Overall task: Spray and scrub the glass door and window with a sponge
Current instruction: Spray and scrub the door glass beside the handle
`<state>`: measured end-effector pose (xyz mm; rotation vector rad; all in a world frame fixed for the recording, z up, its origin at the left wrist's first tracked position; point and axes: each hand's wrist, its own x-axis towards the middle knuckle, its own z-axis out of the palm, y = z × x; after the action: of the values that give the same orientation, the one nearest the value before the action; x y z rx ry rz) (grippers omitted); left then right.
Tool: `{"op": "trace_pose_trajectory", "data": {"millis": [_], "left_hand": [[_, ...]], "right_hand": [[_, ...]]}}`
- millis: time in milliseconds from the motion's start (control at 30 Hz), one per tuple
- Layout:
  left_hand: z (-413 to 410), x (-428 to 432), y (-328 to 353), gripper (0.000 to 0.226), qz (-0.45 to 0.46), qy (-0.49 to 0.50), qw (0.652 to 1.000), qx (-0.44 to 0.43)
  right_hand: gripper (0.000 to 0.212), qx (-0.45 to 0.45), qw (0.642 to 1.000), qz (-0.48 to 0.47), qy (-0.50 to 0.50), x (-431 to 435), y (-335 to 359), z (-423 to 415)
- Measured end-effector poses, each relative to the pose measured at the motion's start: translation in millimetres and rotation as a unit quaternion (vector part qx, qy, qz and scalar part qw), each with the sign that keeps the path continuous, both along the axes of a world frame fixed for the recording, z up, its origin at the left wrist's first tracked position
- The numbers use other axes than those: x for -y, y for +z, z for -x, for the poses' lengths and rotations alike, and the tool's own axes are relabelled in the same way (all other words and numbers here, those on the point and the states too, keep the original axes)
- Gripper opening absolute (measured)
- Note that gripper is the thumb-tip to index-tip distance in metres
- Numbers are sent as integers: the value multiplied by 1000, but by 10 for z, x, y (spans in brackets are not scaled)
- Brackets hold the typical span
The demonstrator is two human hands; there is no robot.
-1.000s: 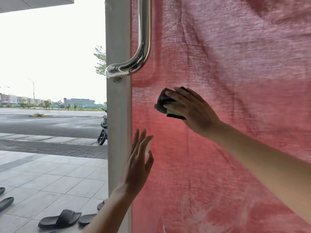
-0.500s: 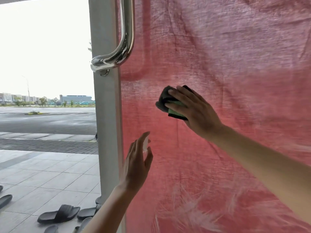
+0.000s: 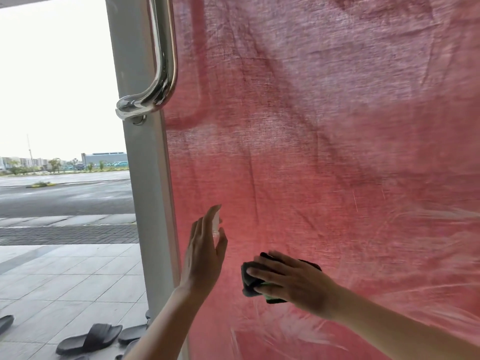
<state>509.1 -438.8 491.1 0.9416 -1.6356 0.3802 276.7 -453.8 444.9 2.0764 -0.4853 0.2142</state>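
On the lower part of the glass door (image 3: 285, 203), near the grey frame (image 3: 145, 178), we press the dark sponge (image 3: 250, 281) against the pane with our right hand (image 3: 293, 281). Its fingers and thumb are closed around the sponge, probably so it does not slip during scrubbing. Our left hand (image 3: 205, 253) stays just beside it, a little higher, and clamps a small spray bottle (image 3: 216, 224) close to the glass, ready, we think, to wet the next patch. White streaks lie below the sponge, and a red cloth (image 3: 337, 100) hangs behind the pane.
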Motion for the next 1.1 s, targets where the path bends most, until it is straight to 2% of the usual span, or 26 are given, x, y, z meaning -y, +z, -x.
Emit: {"op": "trace_pose_trajectory", "data": {"millis": [133, 267, 400, 533, 733, 867, 1100], "left_hand": [[100, -1, -30, 54, -10, 0, 1000, 2], [205, 5, -36, 51, 0, -2, 1000, 16], [359, 23, -12, 54, 28, -20, 999, 33], [508, 65, 62, 55, 38, -25, 996, 71], [708, 123, 181, 59, 32, -43, 995, 79], [809, 194, 182, 56, 52, -38, 995, 80], [920, 242, 139, 58, 72, -37, 993, 85]], "right_hand": [[43, 6, 1000, 12, 1, 15, 117, 59], [61, 112, 993, 16, 17, -16, 526, 243], [69, 214, 976, 35, 19, -32, 1166, 514], [64, 283, 957, 62, 12, -35, 1789, 786], [59, 362, 929, 70, 22, -27, 2506, 1013], [57, 370, 926, 68, 39, 3, 2435, 969], [54, 255, 962, 69, 70, 29, 1437, 986]]}}
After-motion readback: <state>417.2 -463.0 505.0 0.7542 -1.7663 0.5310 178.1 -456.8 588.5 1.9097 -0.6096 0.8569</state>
